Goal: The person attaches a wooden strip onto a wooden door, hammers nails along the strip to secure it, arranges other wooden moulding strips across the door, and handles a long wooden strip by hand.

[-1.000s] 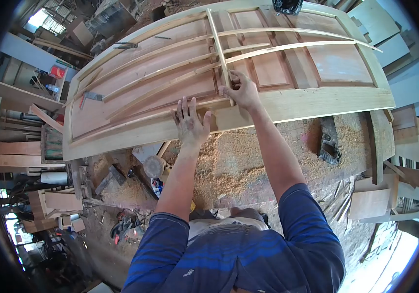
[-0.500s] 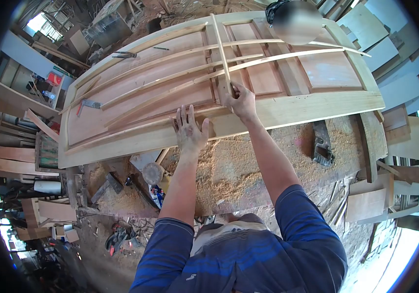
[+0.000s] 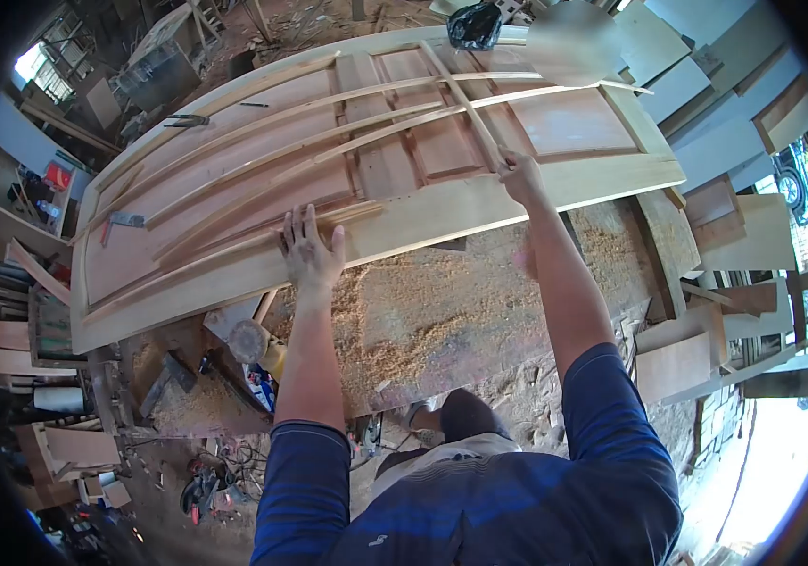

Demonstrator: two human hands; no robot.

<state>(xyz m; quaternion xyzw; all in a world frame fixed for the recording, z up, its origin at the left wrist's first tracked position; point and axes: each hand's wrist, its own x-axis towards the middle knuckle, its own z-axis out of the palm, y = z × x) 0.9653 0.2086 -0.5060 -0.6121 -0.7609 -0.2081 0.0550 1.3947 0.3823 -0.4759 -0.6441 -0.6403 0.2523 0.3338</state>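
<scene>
A large panelled wooden door (image 3: 593, 184) lies flat on the workbench. My left hand (image 3: 313, 250) rests on its near rail with fingers spread, beside a short wooden strip (image 3: 359, 212). Farther right, my right hand (image 3: 522, 179) grips the near end of a narrow wooden strip (image 3: 465, 102). That strip runs away from me across the door, over several long thin strips (image 3: 300, 132) laid lengthwise. A hammer (image 3: 126, 220) lies on the door's left part. Pincers (image 3: 187, 121) and a dark, pencil-like stick (image 3: 253, 104) are near the far side.
Sawdust covers the workbench (image 3: 442, 311) in front of the door. A dark-headed tool (image 3: 176, 371) and a round wooden piece (image 3: 248, 341) lie at its left. A black plastic bag (image 3: 475, 26) is at the far edge, beside a blurred patch. Boards (image 3: 673, 368) lean at right.
My right hand has moved right along the near rail, bringing the gripped strip with it. My left hand stays flat on the rail. The camera view has shifted to the right.
</scene>
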